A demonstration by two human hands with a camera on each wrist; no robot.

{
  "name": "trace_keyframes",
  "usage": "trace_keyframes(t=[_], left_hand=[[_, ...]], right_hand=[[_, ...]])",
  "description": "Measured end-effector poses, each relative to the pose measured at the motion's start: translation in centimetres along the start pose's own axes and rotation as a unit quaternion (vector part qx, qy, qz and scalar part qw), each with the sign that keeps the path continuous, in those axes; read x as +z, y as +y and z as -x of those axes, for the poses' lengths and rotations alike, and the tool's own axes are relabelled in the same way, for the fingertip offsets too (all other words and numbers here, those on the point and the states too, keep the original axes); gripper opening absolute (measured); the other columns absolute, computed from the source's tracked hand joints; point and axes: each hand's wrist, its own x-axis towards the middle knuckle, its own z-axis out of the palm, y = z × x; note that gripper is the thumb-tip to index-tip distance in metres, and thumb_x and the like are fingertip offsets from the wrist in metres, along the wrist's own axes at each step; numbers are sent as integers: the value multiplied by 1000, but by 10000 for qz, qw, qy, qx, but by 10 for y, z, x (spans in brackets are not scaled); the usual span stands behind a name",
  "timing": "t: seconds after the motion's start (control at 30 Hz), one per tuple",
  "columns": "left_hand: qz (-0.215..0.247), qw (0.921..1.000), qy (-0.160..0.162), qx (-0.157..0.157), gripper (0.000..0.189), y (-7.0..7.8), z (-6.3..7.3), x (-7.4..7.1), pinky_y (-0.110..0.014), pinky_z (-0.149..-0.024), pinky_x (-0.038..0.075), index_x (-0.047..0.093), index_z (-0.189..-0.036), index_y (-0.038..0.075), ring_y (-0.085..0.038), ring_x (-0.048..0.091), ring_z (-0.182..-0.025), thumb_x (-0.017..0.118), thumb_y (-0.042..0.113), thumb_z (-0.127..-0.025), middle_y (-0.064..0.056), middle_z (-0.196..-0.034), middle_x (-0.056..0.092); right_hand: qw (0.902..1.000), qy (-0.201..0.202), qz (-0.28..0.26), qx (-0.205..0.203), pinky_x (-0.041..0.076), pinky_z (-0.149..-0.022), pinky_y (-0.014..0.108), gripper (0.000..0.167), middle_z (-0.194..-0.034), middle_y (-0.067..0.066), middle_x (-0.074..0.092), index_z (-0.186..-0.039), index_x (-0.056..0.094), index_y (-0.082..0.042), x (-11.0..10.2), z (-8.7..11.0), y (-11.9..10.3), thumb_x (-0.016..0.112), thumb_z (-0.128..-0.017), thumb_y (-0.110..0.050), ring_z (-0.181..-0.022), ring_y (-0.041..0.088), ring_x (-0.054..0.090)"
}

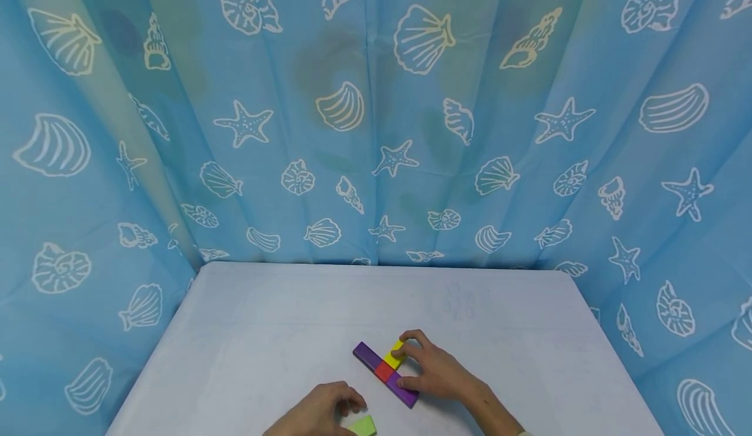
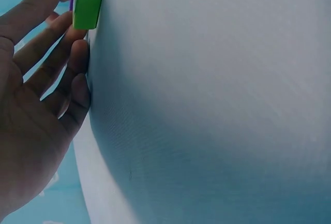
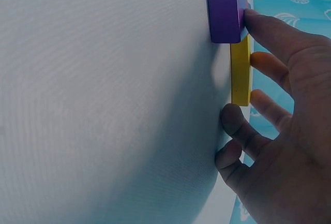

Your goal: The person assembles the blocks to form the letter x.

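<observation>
In the head view, two purple blocks (image 1: pixel 367 356) lie in line with a small red block (image 1: pixel 384 371) between them. A yellow block (image 1: pixel 394 356) stands off at an angle from the red one. My right hand (image 1: pixel 439 369) spreads over this row, its thumb touching the nearer purple block (image 3: pixel 225 16) and two fingertips right at the yellow block (image 3: pixel 240 74). My left hand (image 1: pixel 320 411) is by a light green block (image 1: pixel 363 426) at the near edge of the view. Its thumb lies along the green block (image 2: pixel 89 2), and the other fingers are loosely bent beside it.
A white cloth covers the table (image 1: pixel 264 331), on which the blocks lie. Behind it and on both sides hangs a blue curtain (image 1: pixel 376 181) with white shells and starfish.
</observation>
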Motion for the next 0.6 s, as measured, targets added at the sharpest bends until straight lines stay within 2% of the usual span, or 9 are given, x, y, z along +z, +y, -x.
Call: trace_keyframes(t=[0.2, 0.6], left_hand=[[-20, 9989, -201, -418, 37, 2, -1, 2, -33, -84, 52, 72, -111, 24, -8, 56, -89, 87, 33, -78, 12, -96, 62], [-634, 9964, -359, -440, 31, 0, -6, 1, -30, -79, 43, 74, -105, 25, -6, 49, -83, 86, 33, -77, 11, -85, 60]], right_hand=[[10000, -36, -75, 36, 49, -98, 52, 43, -146, 0, 40, -125, 66, -35, 0, 1, -1, 76, -85, -49, -117, 25, 55], [10000, -23, -25, 65, 50, -98, 50, 44, -146, -1, 39, -125, 66, -35, 1, 1, -2, 77, -85, -49, -116, 24, 56]])
